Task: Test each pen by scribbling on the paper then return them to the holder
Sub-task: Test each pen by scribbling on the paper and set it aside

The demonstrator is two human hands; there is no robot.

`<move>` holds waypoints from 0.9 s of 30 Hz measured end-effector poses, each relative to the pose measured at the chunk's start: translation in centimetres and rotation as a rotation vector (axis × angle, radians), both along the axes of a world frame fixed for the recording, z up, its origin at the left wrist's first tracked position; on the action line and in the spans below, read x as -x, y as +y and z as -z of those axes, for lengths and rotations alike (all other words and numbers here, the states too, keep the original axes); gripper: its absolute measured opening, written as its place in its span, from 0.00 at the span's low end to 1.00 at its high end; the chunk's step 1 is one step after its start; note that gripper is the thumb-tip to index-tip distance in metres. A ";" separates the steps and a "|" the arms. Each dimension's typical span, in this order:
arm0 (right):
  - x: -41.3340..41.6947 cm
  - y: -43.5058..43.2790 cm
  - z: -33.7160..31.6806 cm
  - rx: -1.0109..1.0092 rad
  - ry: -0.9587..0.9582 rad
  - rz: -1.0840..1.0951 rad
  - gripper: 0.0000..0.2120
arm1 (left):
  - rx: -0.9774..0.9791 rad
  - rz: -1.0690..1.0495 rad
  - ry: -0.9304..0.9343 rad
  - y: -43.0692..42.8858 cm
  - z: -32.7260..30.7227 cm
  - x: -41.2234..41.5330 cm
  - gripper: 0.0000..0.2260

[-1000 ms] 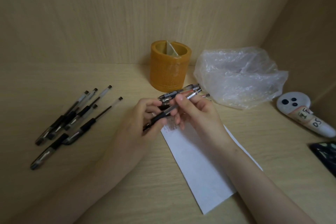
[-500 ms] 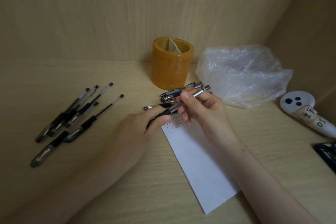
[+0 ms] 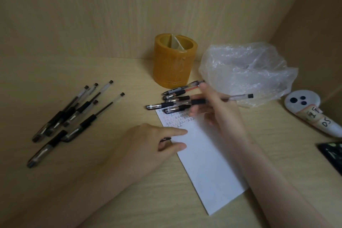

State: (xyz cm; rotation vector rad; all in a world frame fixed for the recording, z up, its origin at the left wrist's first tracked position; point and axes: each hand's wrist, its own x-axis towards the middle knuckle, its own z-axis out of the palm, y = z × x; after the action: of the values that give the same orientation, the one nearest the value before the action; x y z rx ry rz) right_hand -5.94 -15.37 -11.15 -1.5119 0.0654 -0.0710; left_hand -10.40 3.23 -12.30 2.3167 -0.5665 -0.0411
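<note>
Inside your amber holder only a pale divider shows. Your right hand pinches a clear pen (black grip, black end plug) over the scribbled paper; your left hand rests on the paper's edge, and I cannot tell whether it grips anything

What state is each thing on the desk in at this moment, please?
Holder: upright, no pens inside.
Paper: flat, scribbles at far end.
Left pens: lying in a loose pile.
Middle pens: lying by the holder.
Held pen: roughly level in right hand.
Left hand: on paper, pinching a small cap.
Bag: crumpled.
</note>
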 end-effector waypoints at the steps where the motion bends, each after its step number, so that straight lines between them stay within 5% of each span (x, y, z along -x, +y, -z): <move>1: 0.2 0.3 0.1 0.050 -0.030 0.025 0.19 | -0.022 0.011 0.012 0.0 0.0 0.1 0.14; 11: 0.0 1.6 1.7 0.334 -0.173 0.136 0.21 | -0.112 0.021 0.022 -0.2 0.3 -0.1 0.14; 27: 0.0 1.7 2.5 0.374 -0.243 0.170 0.19 | -0.170 0.028 0.021 -0.4 -0.1 0.0 0.14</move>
State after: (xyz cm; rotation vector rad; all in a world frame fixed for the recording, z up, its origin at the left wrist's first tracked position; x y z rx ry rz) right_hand -5.96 -13.67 -13.66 -1.8570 -0.0159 -0.4214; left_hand -10.38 2.87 -12.20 2.4696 -0.6053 -0.1305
